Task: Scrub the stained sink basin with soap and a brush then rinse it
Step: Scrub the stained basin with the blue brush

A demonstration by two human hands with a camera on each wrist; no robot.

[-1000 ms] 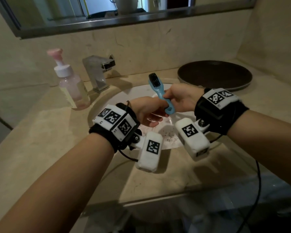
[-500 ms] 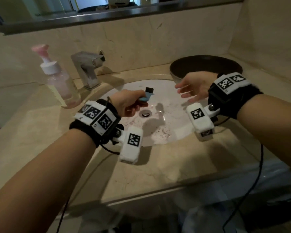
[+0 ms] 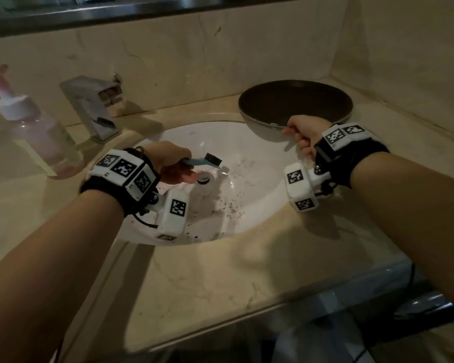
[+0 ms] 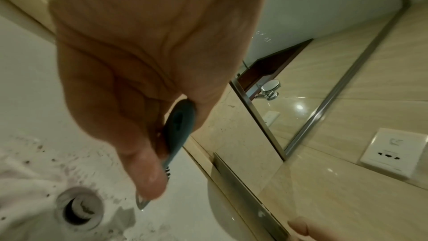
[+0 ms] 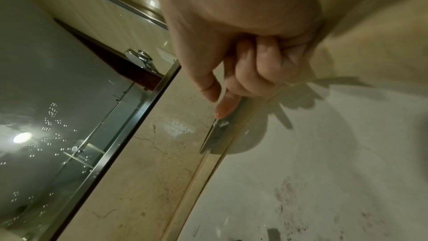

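Observation:
The white sink basin (image 3: 249, 158) carries dark speckled stains (image 3: 233, 205) around its drain (image 3: 203, 177). My left hand (image 3: 177, 167) grips the blue handle of a brush (image 3: 202, 161), whose black bristles hang low over the drain. The left wrist view shows the fingers curled round the brush handle (image 4: 178, 125) above the drain (image 4: 78, 208). My right hand (image 3: 298, 134) is curled at the near rim of a dark round tray (image 3: 294, 103) behind the basin. In the right wrist view the thumb and forefinger of that hand (image 5: 222, 102) pinch the tray's thin rim (image 5: 217, 135).
A pink pump soap bottle (image 3: 37, 137) stands at the left on the beige stone counter (image 3: 220, 279). The chrome faucet (image 3: 95, 106) rises behind the basin's left side. A wall and a mirror ledge close off the back, and a side wall the right.
The brush went from my right hand to my left, which lowered it into the basin over the drain. My right hand moved back and right and took hold of the tray's rim.

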